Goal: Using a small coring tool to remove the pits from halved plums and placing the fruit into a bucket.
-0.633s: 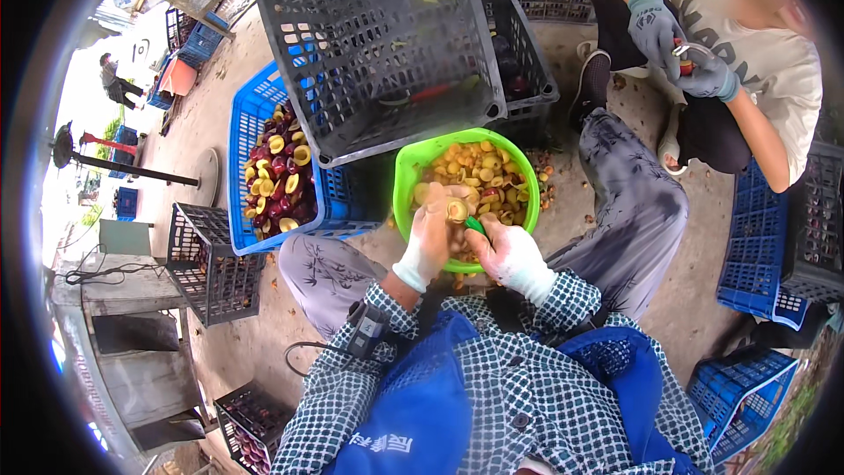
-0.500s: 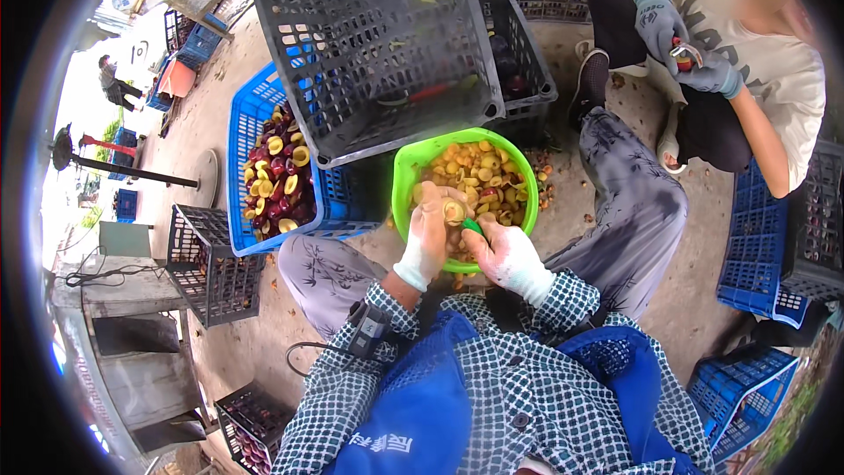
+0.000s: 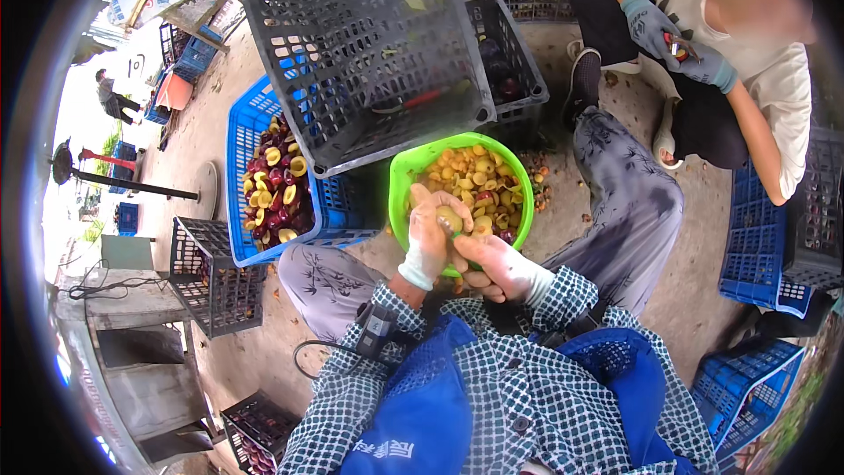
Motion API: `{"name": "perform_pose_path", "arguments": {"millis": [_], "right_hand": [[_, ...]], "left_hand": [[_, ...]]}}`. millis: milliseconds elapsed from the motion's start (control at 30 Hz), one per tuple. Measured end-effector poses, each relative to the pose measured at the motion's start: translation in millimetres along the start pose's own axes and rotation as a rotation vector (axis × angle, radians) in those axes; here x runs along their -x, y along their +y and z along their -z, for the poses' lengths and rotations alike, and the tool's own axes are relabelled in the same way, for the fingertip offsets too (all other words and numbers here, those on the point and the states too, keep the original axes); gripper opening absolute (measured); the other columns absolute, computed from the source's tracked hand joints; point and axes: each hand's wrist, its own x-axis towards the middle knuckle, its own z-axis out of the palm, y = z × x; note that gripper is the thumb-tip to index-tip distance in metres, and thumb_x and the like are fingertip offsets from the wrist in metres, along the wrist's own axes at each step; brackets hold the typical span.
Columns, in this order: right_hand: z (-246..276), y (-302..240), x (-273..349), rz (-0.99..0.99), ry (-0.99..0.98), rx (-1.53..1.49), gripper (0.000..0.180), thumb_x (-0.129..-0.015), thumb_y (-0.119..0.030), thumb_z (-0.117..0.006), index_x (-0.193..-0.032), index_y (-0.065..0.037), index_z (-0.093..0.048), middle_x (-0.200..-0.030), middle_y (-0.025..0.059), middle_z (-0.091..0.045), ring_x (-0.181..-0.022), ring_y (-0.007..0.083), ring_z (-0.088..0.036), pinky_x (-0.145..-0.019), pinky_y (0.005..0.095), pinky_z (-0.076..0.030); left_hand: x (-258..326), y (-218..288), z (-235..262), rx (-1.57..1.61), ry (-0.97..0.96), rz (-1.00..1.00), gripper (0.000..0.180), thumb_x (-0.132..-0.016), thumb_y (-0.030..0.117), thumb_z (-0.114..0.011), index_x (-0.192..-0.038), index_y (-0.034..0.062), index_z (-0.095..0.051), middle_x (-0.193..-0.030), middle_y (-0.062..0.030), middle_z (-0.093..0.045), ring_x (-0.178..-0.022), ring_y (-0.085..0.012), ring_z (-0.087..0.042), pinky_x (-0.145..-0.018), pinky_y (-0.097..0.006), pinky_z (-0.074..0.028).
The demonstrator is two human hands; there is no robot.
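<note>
Over the near side of a bright green basin (image 3: 527, 202), my two hands work close together in thin pale gloves with bare-looking fingers. My left hand (image 3: 427, 233) is closed around a yellow-fleshed plum half (image 3: 450, 219). Against that fruit, my right hand (image 3: 503, 267) is closed on a small green-handled tool (image 3: 455, 236); only a bit of green shows between the fingers, and its working end is hidden. Many yellow plum halves (image 3: 479, 178) fill the basin, a few with dark red skin.
A blue crate (image 3: 237, 185) of cut red plums stands at left, beside a tilted black crate (image 3: 378, 70) leaning over the basin. At upper right a co-worker's gloved hands (image 3: 677, 48) hold a fruit and a tool. More crates (image 3: 747, 391) stand around; fruit scraps (image 3: 540, 185) dot the floor.
My right hand has turned and dropped slightly, so the green handle is now mostly covered by fingers. My left hand still holds the plum half. The view has shifted a little.
</note>
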Motion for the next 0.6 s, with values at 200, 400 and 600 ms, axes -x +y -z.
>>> {"name": "perform_pose_path", "arguments": {"millis": [200, 400, 600], "right_hand": [[6, 9, -7, 0.029, -0.309, -0.462, 0.042, -0.106, -0.05, -0.041, -0.09, -0.013, -0.055, -0.053, -0.003, -0.037, -0.035, 0.0088, -0.029, -0.03, 0.0252, -0.024], [23, -6, -6, 0.391, 0.319, 0.168, 0.039, -0.102, -0.045, -0.052, -0.095, -0.008, -0.063, -0.067, 0.0013, -0.057, -0.039, 0.0098, -0.038, -0.036, 0.025, -0.03], [36, -18, -9, 0.428, 0.745, 0.11, 0.043, -0.099, -0.045, -0.056, -0.095, -0.004, -0.066, -0.062, -0.0002, -0.054, -0.042, 0.0094, -0.044, -0.04, 0.0268, -0.036]], "left_hand": [[-15, -10, -5, 0.339, -0.019, 0.153, 0.072, -0.099, 0.073, -0.035, -0.087, 0.0065, -0.06, -0.077, -0.0084, -0.064, -0.067, -0.0192, -0.059, -0.064, -0.029, -0.052], [-37, -13, 15, -0.006, 0.27, 0.315, 0.063, -0.099, 0.066, -0.047, -0.094, 0.0055, -0.064, -0.09, -0.0065, -0.068, -0.068, -0.0185, -0.062, -0.065, -0.032, -0.057], [-50, -30, 51, -0.938, 0.031, -0.075, 0.028, -0.093, 0.031, -0.067, -0.101, 0.0037, -0.067, -0.092, -0.0139, -0.073, -0.081, -0.0247, -0.07, -0.07, -0.039, -0.056]]}}
